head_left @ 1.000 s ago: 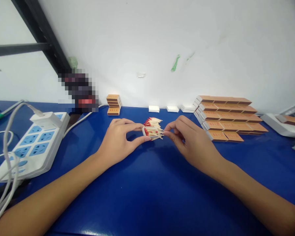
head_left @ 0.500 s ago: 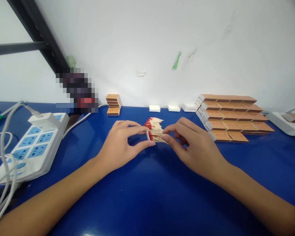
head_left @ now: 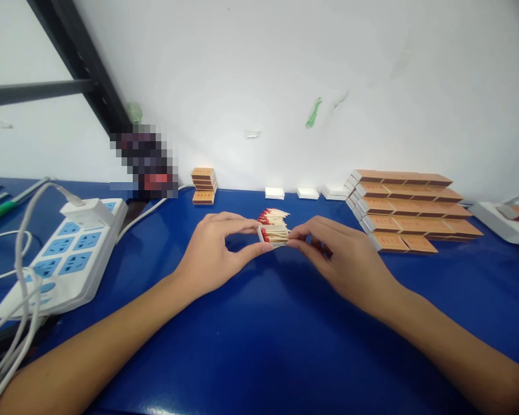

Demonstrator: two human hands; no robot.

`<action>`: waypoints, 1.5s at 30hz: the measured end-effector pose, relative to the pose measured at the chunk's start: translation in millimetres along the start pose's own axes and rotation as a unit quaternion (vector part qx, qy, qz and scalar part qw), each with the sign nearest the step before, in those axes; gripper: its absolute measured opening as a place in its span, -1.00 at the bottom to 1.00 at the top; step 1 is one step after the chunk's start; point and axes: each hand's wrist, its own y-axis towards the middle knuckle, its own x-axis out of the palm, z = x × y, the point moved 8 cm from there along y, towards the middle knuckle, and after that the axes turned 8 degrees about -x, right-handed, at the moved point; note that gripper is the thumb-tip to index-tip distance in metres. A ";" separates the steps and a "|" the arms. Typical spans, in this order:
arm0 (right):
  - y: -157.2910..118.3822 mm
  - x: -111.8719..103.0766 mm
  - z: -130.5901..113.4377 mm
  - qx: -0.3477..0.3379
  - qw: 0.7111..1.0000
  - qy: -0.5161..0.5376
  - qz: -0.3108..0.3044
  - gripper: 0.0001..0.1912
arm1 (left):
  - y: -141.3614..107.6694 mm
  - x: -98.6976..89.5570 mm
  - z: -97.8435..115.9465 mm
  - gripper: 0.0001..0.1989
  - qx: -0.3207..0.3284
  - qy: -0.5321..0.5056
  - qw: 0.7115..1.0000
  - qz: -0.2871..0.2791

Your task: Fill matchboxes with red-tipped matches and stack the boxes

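Matches [head_left: 277, 236] straightened, blue tabletop [head_left: 251, 334], white wall [head_left: 242, 69]

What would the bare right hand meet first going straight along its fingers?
Likely the small white rectangular tray of red-headed wooden matches, right at its fingertips; whether they touch is unclear.

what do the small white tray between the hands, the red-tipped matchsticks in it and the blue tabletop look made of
Small white open-topped tray: probably thin matte card, going by its thin, flat walls.
Pale, slender red-tipped matchsticks: likely wood, straw-coloured and unvarnished-looking, with red coated heads.
Flat, glossy blue tabletop: smooth, with a soft sheen; painted, laminated or plastic, I can't tell.
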 end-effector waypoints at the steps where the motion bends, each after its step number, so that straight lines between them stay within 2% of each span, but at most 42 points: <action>1: 0.1 0.0 -0.9 -0.004 1.000 0.006 0.001 -0.94 | -0.1 0.5 0.3 -0.72 0.001 0.001 1.000 -0.003; 8: 0.7 0.9 -4.2 -0.015 0.999 0.035 0.012 -0.83 | 0.5 2.1 0.8 -0.71 0.006 0.005 1.000 -0.011; 17: -0.7 2.6 2.1 0.021 0.999 0.043 0.014 -0.87 | -1.2 4.7 1.1 -0.72 0.003 0.002 0.999 -0.034; 22: 0.7 0.8 -2.1 0.000 0.999 0.039 0.020 -0.84 | 0.9 -0.3 -0.5 -0.71 0.004 0.014 1.000 -0.003; 27: 0.6 0.8 4.9 0.002 0.999 0.026 0.027 -0.77 | 2.9 -6.9 -8.9 -0.74 -0.043 0.009 0.999 0.031; 31: -3.1 15.2 13.3 0.006 0.999 0.031 -0.043 -0.83 | 3.1 -13.0 -16.6 -0.73 -0.088 0.011 0.994 0.063; 35: -8.6 31.3 19.1 0.017 0.991 0.038 -0.127 -0.81 | 3.7 -13.3 -16.7 -0.74 -0.084 0.020 0.994 0.061; 45: -7.8 32.4 17.5 0.025 0.989 0.042 -0.137 -0.81 | 3.5 -12.6 -15.5 -0.73 -0.075 0.025 0.995 0.053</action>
